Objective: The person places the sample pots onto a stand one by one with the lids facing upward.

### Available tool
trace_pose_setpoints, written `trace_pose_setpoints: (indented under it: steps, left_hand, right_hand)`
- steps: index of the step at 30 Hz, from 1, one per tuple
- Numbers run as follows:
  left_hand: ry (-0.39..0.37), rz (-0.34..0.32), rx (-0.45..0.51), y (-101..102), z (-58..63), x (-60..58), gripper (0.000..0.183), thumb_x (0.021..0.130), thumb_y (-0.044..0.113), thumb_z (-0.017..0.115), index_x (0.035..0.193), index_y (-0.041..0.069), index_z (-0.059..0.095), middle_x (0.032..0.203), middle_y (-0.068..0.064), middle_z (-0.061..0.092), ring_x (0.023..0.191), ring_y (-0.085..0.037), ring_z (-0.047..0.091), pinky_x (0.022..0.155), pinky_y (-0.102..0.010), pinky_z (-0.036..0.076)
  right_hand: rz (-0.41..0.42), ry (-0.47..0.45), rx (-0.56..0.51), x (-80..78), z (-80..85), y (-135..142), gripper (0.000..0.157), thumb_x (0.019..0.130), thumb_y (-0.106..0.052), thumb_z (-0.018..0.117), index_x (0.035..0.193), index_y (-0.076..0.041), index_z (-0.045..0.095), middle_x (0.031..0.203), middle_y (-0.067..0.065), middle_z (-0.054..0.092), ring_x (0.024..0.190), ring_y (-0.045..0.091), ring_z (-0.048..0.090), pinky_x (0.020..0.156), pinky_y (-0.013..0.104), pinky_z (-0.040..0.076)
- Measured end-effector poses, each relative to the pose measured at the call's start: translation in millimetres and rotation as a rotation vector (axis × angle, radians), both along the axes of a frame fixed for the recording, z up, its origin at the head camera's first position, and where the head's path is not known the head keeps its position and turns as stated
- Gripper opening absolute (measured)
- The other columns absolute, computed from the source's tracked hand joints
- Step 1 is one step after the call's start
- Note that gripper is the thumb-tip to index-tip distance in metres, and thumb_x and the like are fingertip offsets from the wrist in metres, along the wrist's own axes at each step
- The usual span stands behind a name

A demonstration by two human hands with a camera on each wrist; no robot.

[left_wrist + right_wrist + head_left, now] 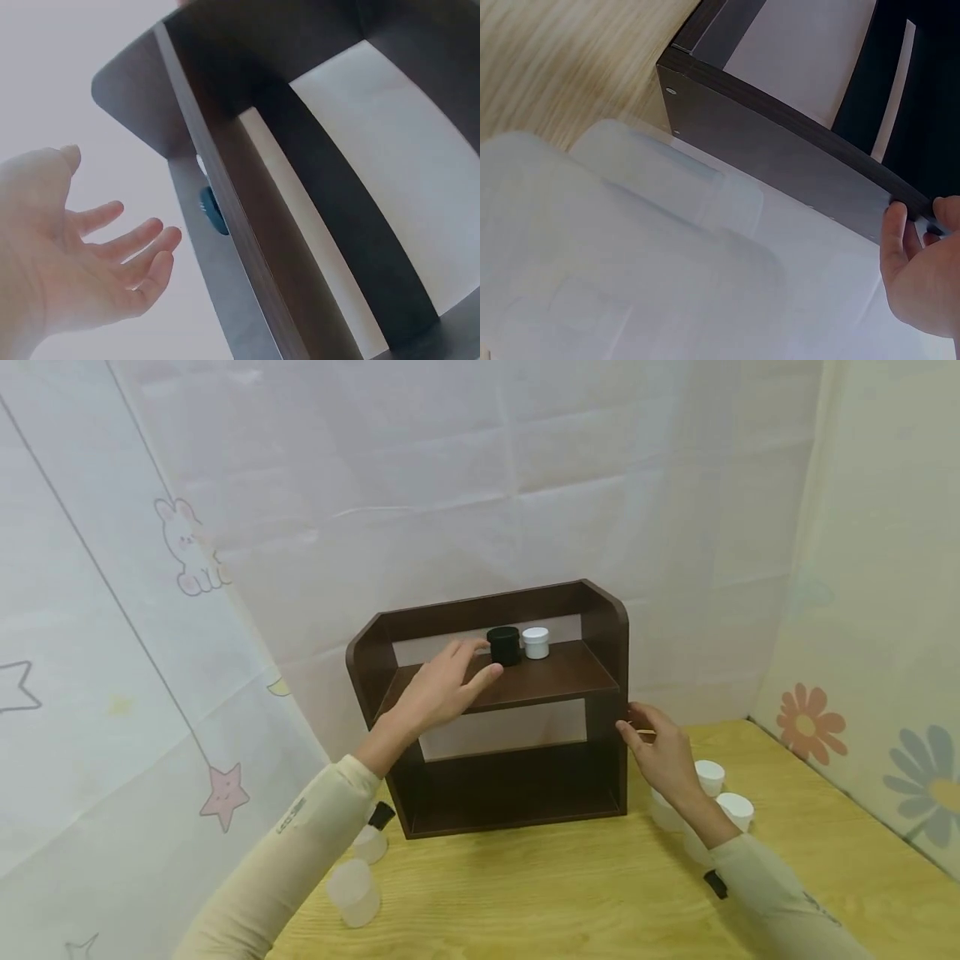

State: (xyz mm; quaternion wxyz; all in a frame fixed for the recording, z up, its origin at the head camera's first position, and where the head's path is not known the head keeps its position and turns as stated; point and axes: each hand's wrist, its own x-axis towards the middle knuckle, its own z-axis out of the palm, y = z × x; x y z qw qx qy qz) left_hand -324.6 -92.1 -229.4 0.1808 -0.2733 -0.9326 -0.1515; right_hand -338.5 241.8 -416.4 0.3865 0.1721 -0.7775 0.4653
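Note:
A dark brown two-tier shelf [525,699] stands upright on the table. On its upper board sit a black jar [505,647] and, beside it, a smaller white jar [536,643]. My left hand [446,685] is raised in front of the upper board, its fingers loosely bent just left of the black jar. In the left wrist view that palm holds nothing, and the black jar [214,211] shows partly past the board edge. My right hand [926,266] pinches the front edge of the shelf's right side panel [772,161], thumb on one side and fingers on the other.
Right of the shelf, several white-lidded jars [735,810] stand partly behind my right forearm. Frosted containers [354,893] stand at the table's left, near my left sleeve. A curtain [525,485] hangs behind the shelf. Pale translucent containers [615,247] fill much of the right wrist view.

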Motion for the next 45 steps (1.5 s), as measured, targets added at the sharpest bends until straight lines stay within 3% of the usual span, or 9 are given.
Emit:
trace_pose_setpoints:
  steps: [4, 8, 15, 22, 34, 40, 45]
  left_hand:
    - [-0.015, -0.014, 0.065, -20, -13.8, 31.4, 0.071, 0.101, 0.068, 0.038, 0.154, 0.021, 0.042, 0.142, -0.006, 0.051, 0.125, -0.027, 0.055, 0.098, -0.05, 0.046]
    - [-0.044, -0.013, 0.12, -40, -27.2, 52.6, 0.066, 0.102, 0.065, 0.042, 0.152, 0.023, 0.044, 0.14, -0.006, 0.053, 0.125, -0.027, 0.056, 0.098, -0.05, 0.047]
    - [-0.072, -0.045, 0.204, -71, -50.0, 66.1, 0.058, 0.105, 0.055, 0.047, 0.149, 0.016, 0.049, 0.132, -0.007, 0.057, 0.113, -0.022, 0.058, 0.092, -0.047, 0.049]
    - [-0.083, -0.042, 0.239, -111, -79.2, 81.4, 0.044, 0.107, 0.044, 0.052, 0.138, 0.014, 0.059, 0.121, 0.004, 0.061, 0.106, -0.011, 0.057, 0.088, -0.042, 0.049]
    - [-0.129, 0.071, 0.171, -177, -114.5, 90.9, 0.034, 0.106, 0.036, 0.057, 0.129, 0.012, 0.065, 0.118, -0.005, 0.065, 0.102, -0.02, 0.062, 0.084, -0.049, 0.053]
    - [-0.107, 0.195, 0.098, -202, -142.8, 81.7, 0.039, 0.104, 0.038, 0.06, 0.13, 0.009, 0.065, 0.121, -0.008, 0.064, 0.106, -0.031, 0.062, 0.085, -0.05, 0.053]
    - [-0.131, 0.271, 0.056, -217, -166.0, 74.2, 0.056, 0.101, 0.046, 0.063, 0.14, 0.007, 0.058, 0.133, -0.016, 0.058, 0.117, -0.041, 0.058, 0.091, -0.059, 0.048]
  right_hand:
    - [0.002, -0.011, 0.004, -0.6, -1.1, -1, 0.037, 0.097, -0.009, 0.071, 0.13, 0.007, 0.061, 0.113, 0.022, 0.068, 0.1, 0.039, 0.067, 0.078, 0.006, 0.044]
    - [0.003, -0.02, 0.008, 0.6, 0.2, -1, 0.039, 0.098, -0.009, 0.07, 0.131, 0.009, 0.06, 0.113, 0.023, 0.067, 0.1, 0.039, 0.067, 0.078, 0.005, 0.043]
    - [-0.02, -0.018, 0.004, 1.6, 3.7, 1, 0.038, 0.098, -0.008, 0.07, 0.131, 0.008, 0.06, 0.11, 0.023, 0.067, 0.099, 0.039, 0.066, 0.077, 0.003, 0.042]
    - [-0.014, -0.014, 0.017, 0.9, 5.0, 0, 0.038, 0.098, -0.009, 0.071, 0.13, 0.008, 0.06, 0.11, 0.023, 0.067, 0.099, 0.039, 0.067, 0.077, 0.004, 0.042]
    - [-0.008, -0.042, 0.012, 2.2, 8.8, -3, 0.038, 0.099, -0.011, 0.069, 0.131, 0.008, 0.06, 0.113, 0.024, 0.067, 0.1, 0.04, 0.066, 0.078, 0.005, 0.043]
    - [-0.028, -0.032, 0.02, 0.0, 6.5, -1, 0.038, 0.099, -0.011, 0.07, 0.13, 0.008, 0.061, 0.112, 0.023, 0.067, 0.099, 0.04, 0.067, 0.078, 0.007, 0.045]
    - [-0.048, -0.038, 0.039, -2.0, 2.6, -2, 0.038, 0.099, -0.013, 0.069, 0.131, 0.006, 0.061, 0.111, 0.022, 0.067, 0.099, 0.038, 0.067, 0.079, 0.023, 0.055]
